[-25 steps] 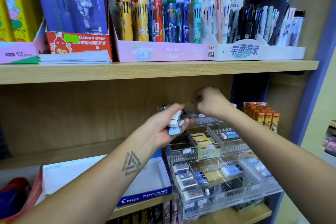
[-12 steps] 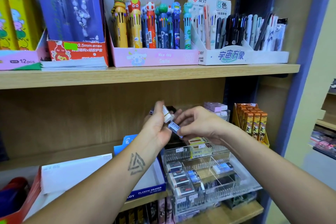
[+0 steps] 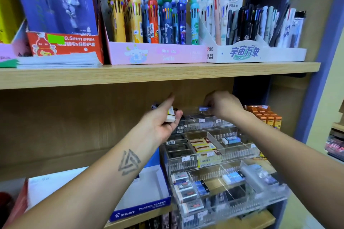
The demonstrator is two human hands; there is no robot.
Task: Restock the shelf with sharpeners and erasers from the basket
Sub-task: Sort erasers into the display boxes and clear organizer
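My left hand (image 3: pixel 162 121) is palm-up under the upper shelf board, closed around a small bunch of erasers (image 3: pixel 170 115); a white one with a yellow band shows on top. Further right, my right hand (image 3: pixel 222 105) pinches a small blue-sleeved eraser (image 3: pixel 204 108) just above the top back tier of a clear acrylic tiered display (image 3: pixel 219 152). The display's compartments hold several erasers in white, blue and black sleeves. No basket or sharpeners can be made out.
A blue-and-white Pilot eraser box (image 3: pixel 143 197) sits left of the display. Orange lead boxes (image 3: pixel 266 117) stand at its right. The wooden shelf board (image 3: pixel 160 73) above carries novelty pens (image 3: pixel 149 18) and pen boxes (image 3: pixel 258 28). A blue upright (image 3: pixel 316 72) bounds the right side.
My right hand took a blue eraser from the left hand's bunch and carried it right and back over the display's top tier. The left hand stayed beside the display, holding the rest.
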